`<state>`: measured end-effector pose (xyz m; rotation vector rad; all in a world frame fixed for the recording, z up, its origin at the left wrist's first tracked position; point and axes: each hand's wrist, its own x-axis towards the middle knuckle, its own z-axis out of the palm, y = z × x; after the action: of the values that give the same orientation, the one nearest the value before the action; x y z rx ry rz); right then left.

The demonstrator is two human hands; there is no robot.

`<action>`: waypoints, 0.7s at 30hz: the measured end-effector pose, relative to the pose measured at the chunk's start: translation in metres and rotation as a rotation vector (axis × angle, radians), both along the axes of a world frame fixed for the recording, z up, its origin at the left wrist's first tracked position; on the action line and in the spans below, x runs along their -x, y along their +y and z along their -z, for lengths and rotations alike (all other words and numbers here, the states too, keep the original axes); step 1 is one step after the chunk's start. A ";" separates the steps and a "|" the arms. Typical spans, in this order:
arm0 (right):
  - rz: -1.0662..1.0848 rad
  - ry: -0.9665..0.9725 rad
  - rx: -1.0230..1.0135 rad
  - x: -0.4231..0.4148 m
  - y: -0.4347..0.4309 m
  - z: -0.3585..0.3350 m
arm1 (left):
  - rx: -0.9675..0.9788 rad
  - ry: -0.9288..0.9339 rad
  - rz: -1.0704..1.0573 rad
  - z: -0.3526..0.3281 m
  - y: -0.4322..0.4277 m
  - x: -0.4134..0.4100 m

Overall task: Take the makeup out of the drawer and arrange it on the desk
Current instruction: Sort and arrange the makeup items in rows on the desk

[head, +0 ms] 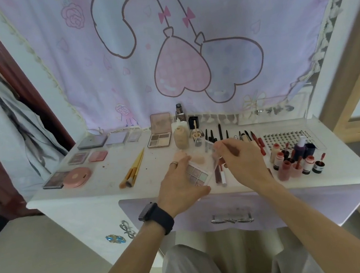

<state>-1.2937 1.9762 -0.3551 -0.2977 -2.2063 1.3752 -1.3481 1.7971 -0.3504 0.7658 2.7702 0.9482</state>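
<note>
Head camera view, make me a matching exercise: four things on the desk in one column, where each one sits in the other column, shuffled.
Things:
1 round pink compact
2 makeup brushes
3 pastel palette
4 red lip bottles

Places:
A right end of the desk
B held by the left hand
C front left corner
D lying slanted, between the compact and the left hand

Pairs: 1-C, 2-D, 3-B, 4-A
</note>
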 end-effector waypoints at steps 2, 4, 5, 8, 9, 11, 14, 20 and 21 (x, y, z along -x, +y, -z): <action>0.007 -0.012 0.007 -0.001 0.000 -0.001 | -0.025 0.012 -0.011 0.001 -0.003 0.002; 0.032 -0.021 -0.022 -0.007 0.001 0.001 | -0.060 0.013 -0.036 0.002 -0.008 0.007; 0.050 -0.020 -0.060 -0.012 0.001 0.004 | -0.092 0.004 -0.062 0.003 -0.012 0.011; 0.119 -0.067 -0.240 -0.031 -0.004 0.025 | -0.168 -0.025 -0.182 0.002 -0.027 0.027; 0.138 -0.092 -0.323 -0.038 -0.007 0.034 | -0.174 -0.038 -0.229 0.001 -0.032 0.035; 0.124 -0.146 -0.457 -0.048 -0.012 0.049 | -0.125 -0.061 -0.311 -0.002 -0.039 0.050; 0.056 -0.275 -0.589 -0.057 -0.016 0.066 | 0.028 -0.063 -0.364 -0.006 -0.041 0.072; 0.096 -0.295 -0.757 -0.060 -0.020 0.080 | 0.210 -0.182 -0.411 -0.008 -0.033 0.102; 0.107 -0.289 -0.766 -0.060 -0.020 0.081 | 0.242 -0.200 -0.406 -0.008 -0.031 0.104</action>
<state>-1.2340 1.9559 -0.4365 -0.3298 -2.7128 0.3731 -1.4522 1.7656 -0.3422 0.0674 2.8341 0.6735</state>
